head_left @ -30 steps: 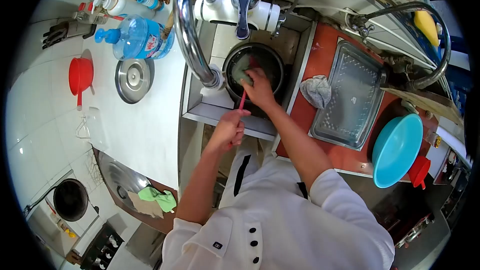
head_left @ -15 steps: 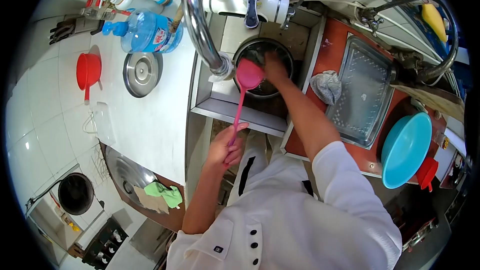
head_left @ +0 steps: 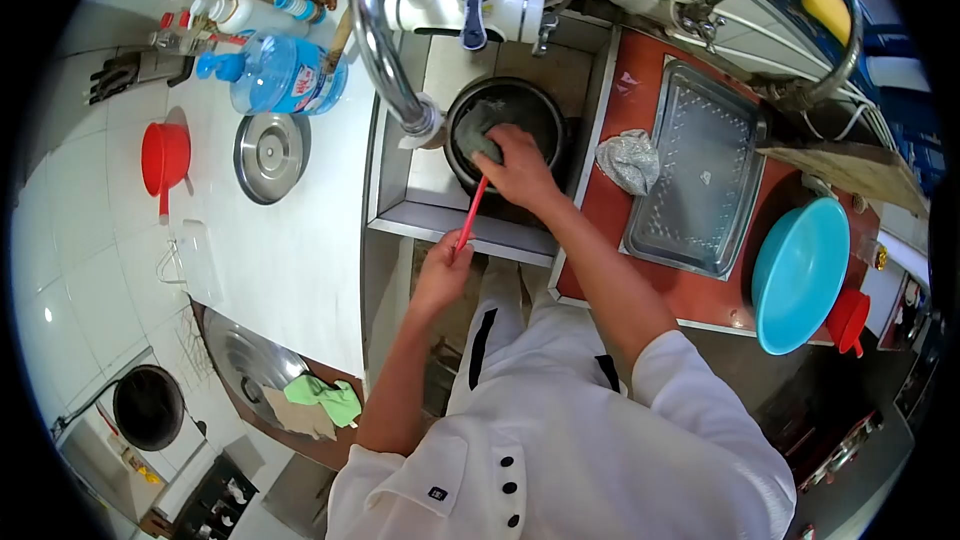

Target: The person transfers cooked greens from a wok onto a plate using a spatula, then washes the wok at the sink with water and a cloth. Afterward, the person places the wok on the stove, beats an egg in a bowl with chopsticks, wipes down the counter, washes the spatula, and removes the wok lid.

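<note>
My left hand [head_left: 441,273] is closed around the lower handle of a pink-red ladle [head_left: 472,211], in front of the sink [head_left: 455,227]. The ladle's bowl is hidden behind my right hand and what it holds. My right hand [head_left: 517,168] grips a dark grey-green scouring pad [head_left: 477,128] where the handle meets the bowl. Below both lies a round black pot [head_left: 535,105] inside the sink, with dark liquid in it. To their left hangs the tip of a chrome faucet [head_left: 372,35].
On the right counter are a grey rag [head_left: 630,162], a perforated metal tray [head_left: 690,220] and a turquoise basin [head_left: 800,280]. The left counter bears a metal lid [head_left: 270,157] and a blue bottle [head_left: 285,75]. A red ladle [head_left: 165,155] hangs on the tiled wall.
My right hand has come up out of the pot with the scouring pad and now presses it onto the ladle. The ladle's bowl, visible before, is now covered. The view has shifted slightly.
</note>
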### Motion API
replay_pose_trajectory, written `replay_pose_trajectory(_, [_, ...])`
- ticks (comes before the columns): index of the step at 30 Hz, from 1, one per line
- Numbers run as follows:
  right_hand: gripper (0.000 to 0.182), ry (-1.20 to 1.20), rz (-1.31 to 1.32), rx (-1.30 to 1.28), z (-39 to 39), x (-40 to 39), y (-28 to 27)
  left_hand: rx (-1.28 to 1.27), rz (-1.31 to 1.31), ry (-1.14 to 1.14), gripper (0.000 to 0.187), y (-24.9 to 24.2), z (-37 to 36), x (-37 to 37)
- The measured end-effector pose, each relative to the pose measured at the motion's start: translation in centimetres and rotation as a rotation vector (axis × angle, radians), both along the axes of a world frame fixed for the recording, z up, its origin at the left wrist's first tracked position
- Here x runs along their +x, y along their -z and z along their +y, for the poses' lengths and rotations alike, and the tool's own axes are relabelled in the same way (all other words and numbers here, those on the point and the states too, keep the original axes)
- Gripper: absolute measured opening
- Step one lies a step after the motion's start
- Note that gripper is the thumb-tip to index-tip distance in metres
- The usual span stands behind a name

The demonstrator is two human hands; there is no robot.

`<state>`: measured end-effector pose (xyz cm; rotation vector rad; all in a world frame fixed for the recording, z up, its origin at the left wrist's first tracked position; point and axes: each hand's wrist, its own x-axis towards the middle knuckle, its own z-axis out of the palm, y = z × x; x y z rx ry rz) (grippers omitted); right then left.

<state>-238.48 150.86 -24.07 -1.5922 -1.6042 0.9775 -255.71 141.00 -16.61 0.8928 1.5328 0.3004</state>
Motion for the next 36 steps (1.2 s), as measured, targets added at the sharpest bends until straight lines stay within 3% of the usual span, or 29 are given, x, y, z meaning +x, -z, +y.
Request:
replay_pose_trajectory(2, [0.046, 0.006, -0.016, 0.045, 0.5, -0.3, 0.7, 0.12, 0.103, 0.121, 0.022, 0.1, 0.1, 0.6])
replay_pose_trajectory(4, [0.047, -0.036, -0.139, -0.16, 1.9, -0.2, 2.5, 0.176, 0.027, 0.148, 0.023, -0.2, -1.1, 0.7])
replay_pose_trajectory(7, [0.049, 0.042, -0.082, -0.086, 2.6, -0.6, 8.6, 0.107, 0.129, 0.229, 0.024, -2.7, -1.7, 1.0])
replay_pose_trajectory(9, [0.052, 0.038, -0.065, -0.169, 3.6, 0.5, 10.4, 0.166, 0.101, 0.186, 0.027, -1.5, -3.9, 0.4])
replay_pose_trajectory(11, [0.054, 0.056, -0.255, -0.22, 4.2, 1.4, 11.4, 0.288, 0.118, 0.054, 0.028, -1.2, -5.4, -0.4])
replay_pose_trajectory(16, [0.051, -0.055, -0.432, -0.278, 2.6, 0.7, 13.8, 0.234, 0.234, -0.08, 0.028, -1.6, -5.4, -2.2])
replay_pose_trajectory(18, [0.049, -0.383, -0.23, -0.434, 3.4, 1.1, 15.8, 0.238, 0.256, -0.07, 0.028, -1.8, -4.5, -2.6])
replay_pose_trajectory(19, [0.049, -0.387, -0.236, -0.429, 3.1, 1.2, 14.4, 0.304, 0.302, -0.02, 0.027, -1.3, -4.4, -2.9])
replay_pose_trajectory(21, [0.049, 0.132, -0.106, -0.461, 2.3, 1.2, 10.3, 0.378, 0.345, 0.019, 0.027, -0.8, -4.0, -2.8])
replay_pose_trajectory(24, [0.054, 0.254, 0.045, -0.452, 1.5, 2.0, 13.4, 0.398, 0.388, 0.072, 0.025, -0.5, -2.8, -2.1])
replay_pose_trajectory(27, [0.058, 0.279, 0.099, -0.367, 1.3, 1.6, 6.4, 0.34, 0.465, 0.18, 0.023, 0.2, -1.5, -1.2])
replay_pose_trajectory(28, [0.059, 0.342, -0.025, -0.273, 1.0, 1.2, 8.2, 0.333, 0.509, 0.236, 0.023, 0.9, -1.0, -1.0])
replay_pose_trajectory(33, [0.054, 0.396, 0.039, -0.177, -2.1, 1.9, 4.8, 0.365, 0.593, 0.312, 0.023, 2.7, 0.0, 0.0])
replay_pose_trajectory(35, [0.049, 0.325, 0.186, -0.177, -2.3, 2.9, -0.1, 0.43, 0.561, 0.31, 0.024, 0.7, -0.4, 0.0])
replay_pose_trajectory(36, [0.047, 0.265, 0.416, -0.166, -0.8, 3.8, -4.5, 0.446, 0.562, 0.301, 0.024, -0.4, -0.5, -0.4])
